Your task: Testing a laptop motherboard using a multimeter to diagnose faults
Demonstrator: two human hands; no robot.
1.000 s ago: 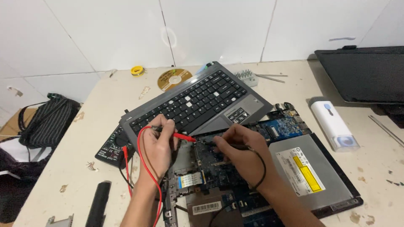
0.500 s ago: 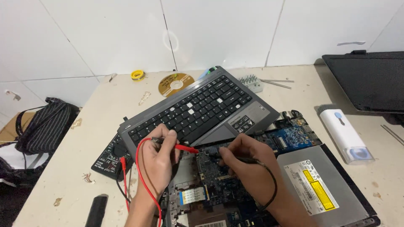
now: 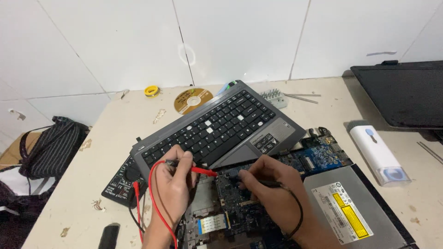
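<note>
Both hands are down on the opened laptop, and this looks like the probing step in full swing. The left hand point(image 3: 173, 193) is closed around the red probe point(image 3: 203, 171), pinching it like a pen, tip angled toward the right hand. The right hand point(image 3: 272, 189) is curled tight on the black probe point(image 3: 240, 175), its tip just ahead of the fingers, pointing back at the red one. The two tips sit near each other over the blue circuit board point(image 3: 230, 196), which lies directly under and between the hands — whether either tip actually touches a contact is too fine to tell.

The red lead point(image 3: 154, 203) loops round the left hand, and the black lead point(image 3: 297, 216) curls round the right wrist. The multimeter point(image 3: 121, 182) lies just left of the left hand, half tucked under the lifted keyboard deck point(image 3: 217, 129), which tilts up right beyond both hands. Right of the right hand sits the silver optical drive point(image 3: 350, 212); further right, a white device point(image 3: 378, 154).

As I read it, the measurement is underway, not finished. The next move calls for steady tips, both held on their points without sliding onto neighbouring parts — and a glance left at the meter, whose display is hidden from here
</note>
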